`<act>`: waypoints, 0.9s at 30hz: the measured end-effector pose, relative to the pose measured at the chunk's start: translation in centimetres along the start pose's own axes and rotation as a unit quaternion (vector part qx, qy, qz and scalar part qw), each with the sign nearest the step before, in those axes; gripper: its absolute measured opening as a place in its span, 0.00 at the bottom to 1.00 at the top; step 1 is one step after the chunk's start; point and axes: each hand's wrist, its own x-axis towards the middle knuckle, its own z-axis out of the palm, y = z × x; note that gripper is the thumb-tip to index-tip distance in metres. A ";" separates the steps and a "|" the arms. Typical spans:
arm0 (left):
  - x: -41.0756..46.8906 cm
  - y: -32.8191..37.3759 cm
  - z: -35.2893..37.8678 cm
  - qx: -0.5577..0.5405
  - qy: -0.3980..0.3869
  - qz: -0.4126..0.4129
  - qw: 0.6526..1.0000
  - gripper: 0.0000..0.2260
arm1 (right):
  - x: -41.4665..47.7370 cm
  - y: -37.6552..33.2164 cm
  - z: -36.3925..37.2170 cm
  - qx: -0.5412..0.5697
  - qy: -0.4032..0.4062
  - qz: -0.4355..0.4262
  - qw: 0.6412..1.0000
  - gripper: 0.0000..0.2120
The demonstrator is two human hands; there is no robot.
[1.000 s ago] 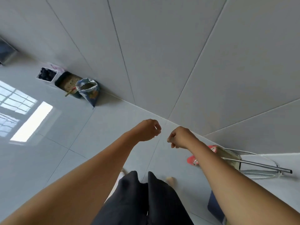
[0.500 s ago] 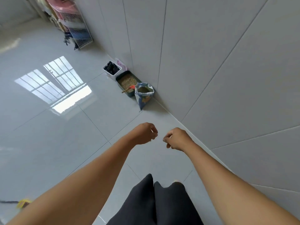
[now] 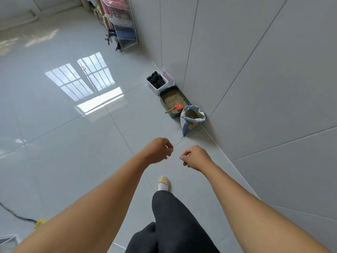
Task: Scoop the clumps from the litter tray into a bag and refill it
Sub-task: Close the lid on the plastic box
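The tray (image 3: 172,115) is a dark green, rectangular box on the glossy grey floor (image 3: 76,147), set against the foot of the tiled wall (image 3: 237,70) and well ahead of the hands. It holds a layer of tan, grainy litter (image 3: 173,99) that covers its bottom. A scoop (image 3: 177,107) lies in the near end, its red blade on the litter and its wooden handle sticking out over the tray's left rim. Just nearer than the tray, touching its corner, a bag (image 3: 189,125) in blue and white print leans on the wall, its mouth rolled open on the same tan grain. On the tray's far side stands a small white bin (image 3: 155,89) lined with crumpled black plastic, and behind that something pink (image 3: 168,76) rests on the wall. A wire rack (image 3: 125,31) stands farther along the wall. Both arms reach forward, bare. The left hand (image 3: 157,150) and right hand (image 3: 197,157) hang side by side, apart, fingers loosely curled with thumb tips near the forefingers, and nothing in either. Below them a socked foot (image 3: 164,183) steps out from black trousers (image 3: 173,216)
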 end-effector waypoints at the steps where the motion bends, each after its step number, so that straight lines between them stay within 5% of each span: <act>1: 0.8 -0.8 -2.2 -0.005 0.001 -0.015 1.000 0.09 | 1.5 -1.8 0.2 0.002 -0.010 0.005 1.000 0.09; 11: 6.9 -8.2 -20.3 -0.104 0.049 -0.074 0.991 0.08 | 13.7 -19.3 -0.2 -0.018 -0.047 -0.031 0.998 0.06; 15: 10.3 -11.8 -27.1 -0.124 0.051 -0.106 0.985 0.09 | 18.3 -24.3 -0.4 -0.011 -0.018 -0.005 1.000 0.12; 27: 24.0 -13.3 -42.5 -0.174 -0.032 -0.152 0.972 0.10 | 29.2 -34.8 -1.3 0.136 0.010 0.078 0.988 0.04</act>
